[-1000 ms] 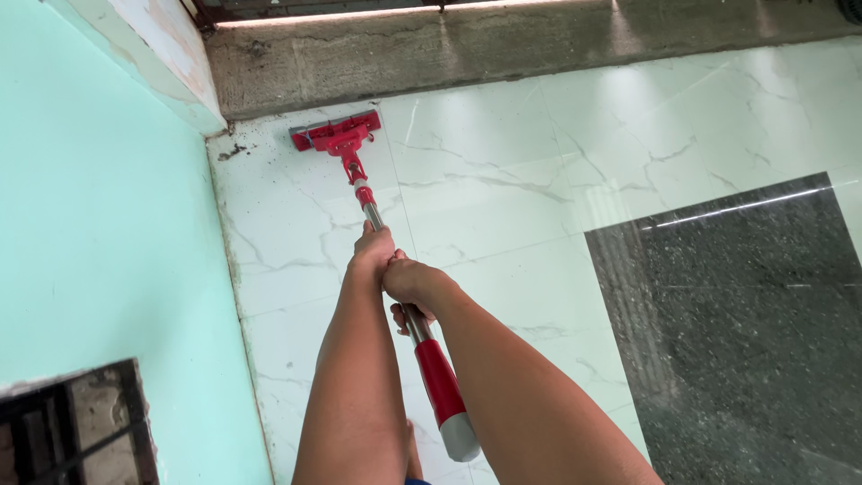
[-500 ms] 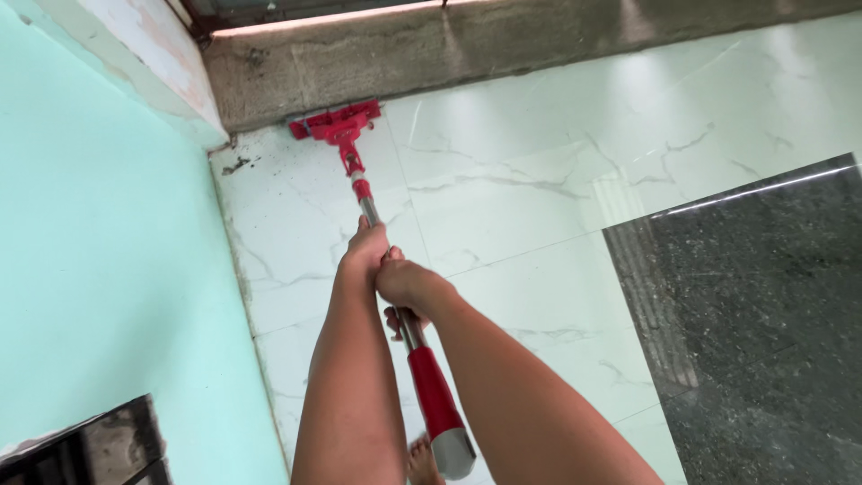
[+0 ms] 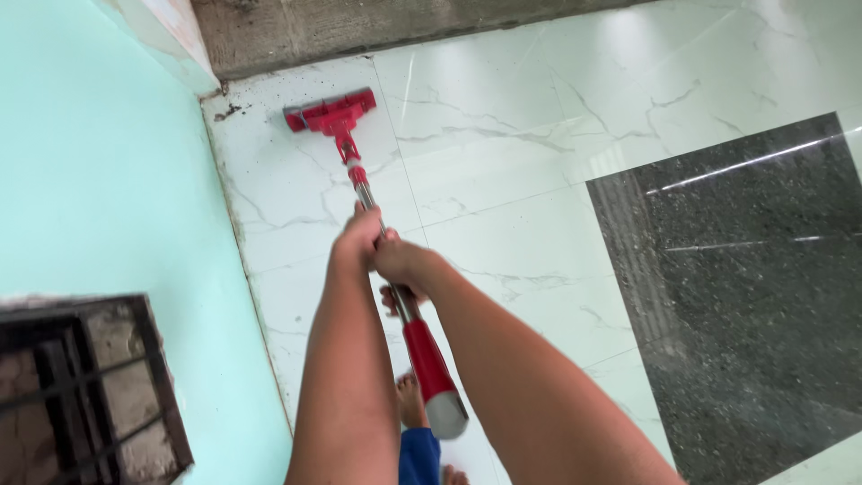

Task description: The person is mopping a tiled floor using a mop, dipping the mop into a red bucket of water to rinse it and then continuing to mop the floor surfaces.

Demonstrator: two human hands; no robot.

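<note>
Both hands clenched on the mop (image 3: 392,278) shaft, left hand (image 3: 357,241) farther down toward the head, right hand (image 3: 401,265) just behind, touching. Shaft runs up-left, away from the body; red mop head (image 3: 329,110) flat on the white floor (image 3: 521,189), near the green wall (image 3: 108,180) corner.

I see no packages, labels, signs or screens anywhere in my view. The dark framed opening at the lower left is partly cut off, so something small there could escape me.
</note>
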